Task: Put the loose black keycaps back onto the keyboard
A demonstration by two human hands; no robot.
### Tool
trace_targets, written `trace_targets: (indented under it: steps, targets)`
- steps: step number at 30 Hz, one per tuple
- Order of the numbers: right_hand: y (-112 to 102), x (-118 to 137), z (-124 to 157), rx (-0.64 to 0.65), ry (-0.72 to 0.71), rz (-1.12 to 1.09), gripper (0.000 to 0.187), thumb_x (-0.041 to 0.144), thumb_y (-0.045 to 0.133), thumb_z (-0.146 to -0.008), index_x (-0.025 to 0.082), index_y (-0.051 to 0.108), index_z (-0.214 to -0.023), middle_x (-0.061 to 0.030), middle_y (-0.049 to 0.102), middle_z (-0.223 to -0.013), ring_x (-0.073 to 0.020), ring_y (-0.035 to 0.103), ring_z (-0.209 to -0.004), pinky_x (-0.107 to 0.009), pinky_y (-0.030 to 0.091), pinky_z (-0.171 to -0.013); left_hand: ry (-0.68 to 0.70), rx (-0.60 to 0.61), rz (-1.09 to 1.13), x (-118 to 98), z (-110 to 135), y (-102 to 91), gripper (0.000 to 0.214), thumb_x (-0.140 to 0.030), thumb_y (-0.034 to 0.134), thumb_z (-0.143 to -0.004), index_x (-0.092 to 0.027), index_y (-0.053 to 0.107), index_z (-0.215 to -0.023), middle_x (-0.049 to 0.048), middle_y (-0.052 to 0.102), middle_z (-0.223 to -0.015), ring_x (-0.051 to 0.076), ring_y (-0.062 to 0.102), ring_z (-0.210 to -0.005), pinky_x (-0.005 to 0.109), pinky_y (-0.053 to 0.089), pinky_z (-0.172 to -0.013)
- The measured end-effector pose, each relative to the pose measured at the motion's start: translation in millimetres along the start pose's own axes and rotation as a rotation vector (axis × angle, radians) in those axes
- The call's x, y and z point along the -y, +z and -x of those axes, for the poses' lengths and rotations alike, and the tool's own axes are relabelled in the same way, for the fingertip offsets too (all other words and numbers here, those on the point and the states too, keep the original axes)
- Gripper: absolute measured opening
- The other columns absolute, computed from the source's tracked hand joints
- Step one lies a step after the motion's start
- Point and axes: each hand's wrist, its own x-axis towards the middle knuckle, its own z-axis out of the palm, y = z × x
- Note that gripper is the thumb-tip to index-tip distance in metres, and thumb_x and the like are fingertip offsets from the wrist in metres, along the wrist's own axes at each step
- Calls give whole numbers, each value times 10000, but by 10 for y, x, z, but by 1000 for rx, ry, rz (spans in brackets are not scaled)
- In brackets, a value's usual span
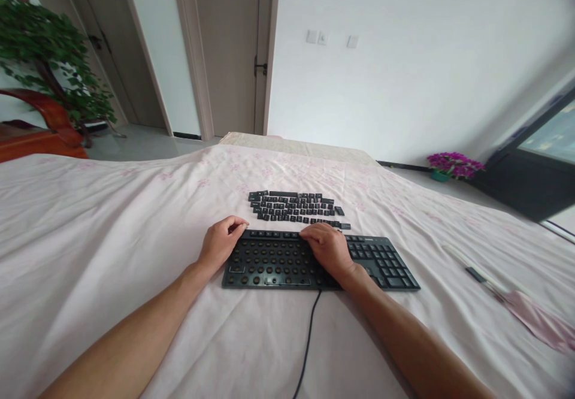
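Note:
A black keyboard (269,264) lies on the pink sheet, most of its main keys stripped off so that round sockets show; its number pad at the right still has keys. Several loose black keycaps (294,206) are laid out in rows just beyond it. My left hand (221,244) rests at the keyboard's upper left corner with fingers curled, thumb and fingers pinched together. My right hand (330,248) lies over the keyboard's top row near the middle, fingers bent down onto the keys; what they grip is hidden.
The keyboard's black cable (309,339) runs toward me over the bed sheet (112,237). A dark thin tool (476,275) and a pink cloth (536,321) lie at the right. Beyond the bed are doors, a green plant (45,57) and purple flowers (453,164).

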Motion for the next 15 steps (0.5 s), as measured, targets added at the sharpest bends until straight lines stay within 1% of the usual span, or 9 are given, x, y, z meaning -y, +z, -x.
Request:
trace_targets:
  steps: [3, 8, 15]
  targets:
    - [-10, 17, 4, 4, 8, 19, 201, 152, 564, -871, 239, 745, -871, -12, 735, -936, -144, 647, -868, -267, 488, -831, 0, -2, 1, -8, 1, 1, 266, -425, 526, -826, -237, 708, -870, 7, 747, -911, 196, 665, -833, 279, 481, -777]
    - [-72, 80, 17, 36, -18, 66, 209, 162, 552, -887, 240, 745, -902, -11, 736, -959, -145, 644, -884, -257, 481, -838, 0, -3, -7, 1, -2, 2, 273, -427, 522, -825, -234, 710, -863, 12, 748, -908, 197, 666, -828, 282, 481, -781]
    - [-86, 89, 33, 30, 3, 43, 208, 147, 563, -875, 246, 745, -887, -2, 737, -939, -144, 647, -876, -255, 477, -843, 3, 4, 11, 34, -4, 12, 255, -421, 530, -825, -244, 708, -867, 2, 746, -919, 195, 666, -843, 274, 479, -778]
